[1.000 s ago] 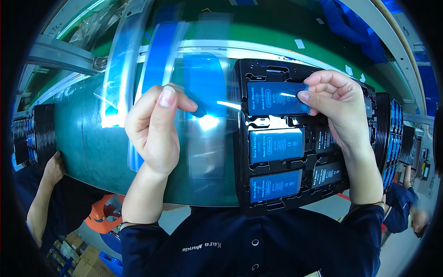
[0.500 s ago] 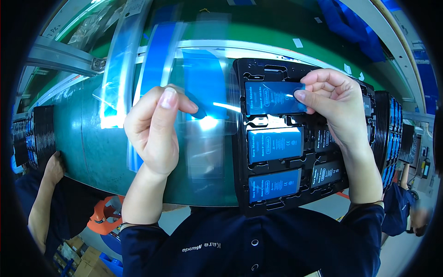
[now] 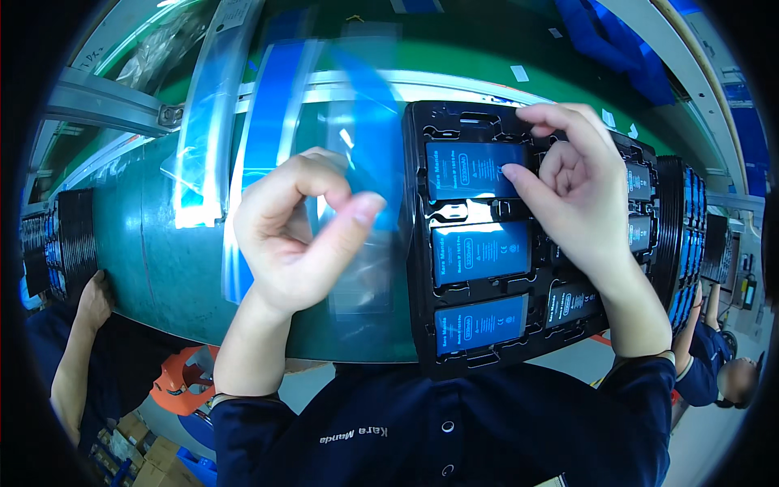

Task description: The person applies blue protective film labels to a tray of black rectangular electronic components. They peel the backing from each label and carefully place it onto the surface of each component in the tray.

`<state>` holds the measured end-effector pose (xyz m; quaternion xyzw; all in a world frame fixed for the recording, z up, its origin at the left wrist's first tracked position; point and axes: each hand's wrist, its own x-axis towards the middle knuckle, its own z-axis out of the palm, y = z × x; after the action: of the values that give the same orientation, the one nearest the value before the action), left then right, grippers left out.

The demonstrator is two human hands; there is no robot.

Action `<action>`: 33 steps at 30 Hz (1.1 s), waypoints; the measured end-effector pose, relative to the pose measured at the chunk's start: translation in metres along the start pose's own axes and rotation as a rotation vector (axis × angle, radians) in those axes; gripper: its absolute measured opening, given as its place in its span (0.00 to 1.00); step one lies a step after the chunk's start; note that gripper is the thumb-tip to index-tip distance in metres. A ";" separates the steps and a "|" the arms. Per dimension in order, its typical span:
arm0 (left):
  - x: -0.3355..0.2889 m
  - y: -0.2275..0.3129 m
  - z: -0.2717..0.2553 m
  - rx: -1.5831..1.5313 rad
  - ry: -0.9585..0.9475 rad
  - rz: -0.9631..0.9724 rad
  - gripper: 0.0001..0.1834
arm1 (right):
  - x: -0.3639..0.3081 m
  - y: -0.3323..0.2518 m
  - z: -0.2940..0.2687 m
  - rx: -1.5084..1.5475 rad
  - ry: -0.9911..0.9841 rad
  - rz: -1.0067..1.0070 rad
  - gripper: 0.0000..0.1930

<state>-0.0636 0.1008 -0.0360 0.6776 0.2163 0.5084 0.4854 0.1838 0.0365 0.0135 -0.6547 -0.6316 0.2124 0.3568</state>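
Observation:
A black tray (image 3: 418, 268) holds several flat phone batteries. The top-left battery (image 3: 464, 170) lies in its recess, and two bluish batteries, a middle one (image 3: 480, 252) and a lower one (image 3: 479, 326), lie below it. Over the top-left battery's right end is my right hand (image 3: 572, 174), thumb tip at the battery and index finger lifted apart, holding nothing visible. Left of the tray, my left hand (image 3: 304, 231) is closed, thumb against bent index finger. A thin blue film (image 3: 377, 154) slants up from these fingertips; the exact grip is partly hidden.
Clear-edged blue film strips (image 3: 280, 105) lie on the green table (image 3: 154, 219), left of my hands. Stacked trays (image 3: 682, 235) stand at the right and more trays (image 3: 75, 235) at the far left. A co-worker's hand (image 3: 96, 299) is by those; an orange stool (image 3: 185, 381) stands below.
My right thumb and index finger have parted from their pinch at the battery's right end. The left hand has shifted slightly right, and the blue film has gone from broad to slanting.

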 end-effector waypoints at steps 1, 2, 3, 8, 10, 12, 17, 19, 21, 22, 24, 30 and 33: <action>0.001 0.000 0.001 0.004 -0.031 0.017 0.13 | -0.002 -0.002 0.001 -0.013 -0.009 -0.080 0.22; 0.001 0.001 0.003 0.018 -0.073 0.063 0.14 | -0.004 -0.004 0.003 -0.026 -0.017 -0.159 0.23; 0.002 0.002 0.004 0.033 -0.116 0.109 0.15 | -0.005 -0.005 0.003 -0.038 -0.027 -0.239 0.24; -0.004 0.004 0.015 -0.050 -0.228 0.153 0.14 | -0.012 -0.012 0.013 0.031 -0.286 -0.339 0.27; -0.006 0.002 0.016 -0.028 -0.281 0.179 0.26 | -0.013 -0.014 0.010 0.006 -0.363 -0.363 0.26; -0.006 0.004 0.019 0.053 -0.267 0.219 0.28 | -0.013 -0.012 0.013 -0.008 -0.347 -0.444 0.22; -0.007 0.004 0.022 0.088 -0.262 0.181 0.30 | -0.015 -0.007 0.019 0.077 -0.233 -0.493 0.18; -0.007 0.006 0.026 0.082 -0.226 0.165 0.26 | -0.016 -0.008 0.021 0.073 -0.216 -0.475 0.18; -0.005 0.008 0.025 0.145 -0.246 0.191 0.21 | -0.016 -0.008 0.022 0.077 -0.235 -0.453 0.17; -0.003 0.009 0.020 0.210 -0.290 0.221 0.18 | -0.016 -0.009 0.022 0.091 -0.228 -0.456 0.18; 0.000 0.010 0.022 0.289 -0.273 0.271 0.10 | -0.017 -0.013 0.022 0.120 -0.214 -0.464 0.18; -0.002 -0.004 0.020 0.338 -0.144 0.378 0.10 | -0.014 -0.022 0.016 0.082 -0.144 -0.611 0.13; 0.000 0.003 0.015 0.422 -0.192 0.363 0.11 | -0.016 -0.024 0.008 0.033 -0.139 -0.609 0.12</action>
<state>-0.0510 0.0931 -0.0340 0.8362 0.1457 0.4641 0.2533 0.1597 0.0211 0.0227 -0.4135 -0.8180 0.1500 0.3706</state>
